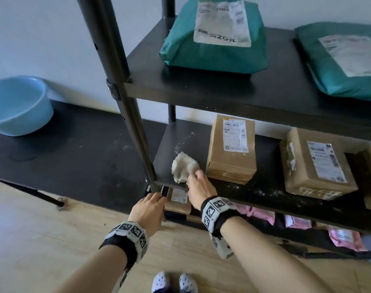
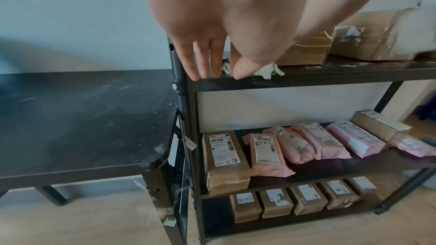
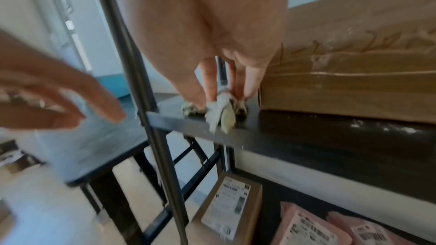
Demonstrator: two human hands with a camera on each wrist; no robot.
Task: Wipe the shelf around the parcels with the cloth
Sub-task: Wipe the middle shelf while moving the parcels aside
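A crumpled whitish cloth (image 1: 183, 167) lies on the black middle shelf (image 1: 254, 188) near its front left corner. My right hand (image 1: 198, 174) rests on it, fingers and thumb bunching the cloth (image 3: 221, 113) between them. Just right of the hand stands a brown box parcel (image 1: 231, 149), and a second brown parcel (image 1: 315, 163) lies further right. My left hand (image 1: 159, 196) is empty, its straight fingertips (image 2: 207, 75) at the shelf's front edge (image 2: 306, 79) beside the corner post. White dust (image 1: 260, 193) speckles the shelf in front of the parcels.
The black upright post (image 1: 133, 123) stands just left of both hands. A low black table (image 1: 74, 149) with a blue basin (image 1: 17, 106) is to the left. Green parcels (image 1: 216, 39) lie on the upper shelf; pink and brown parcels (image 2: 306, 142) fill the lower shelves.
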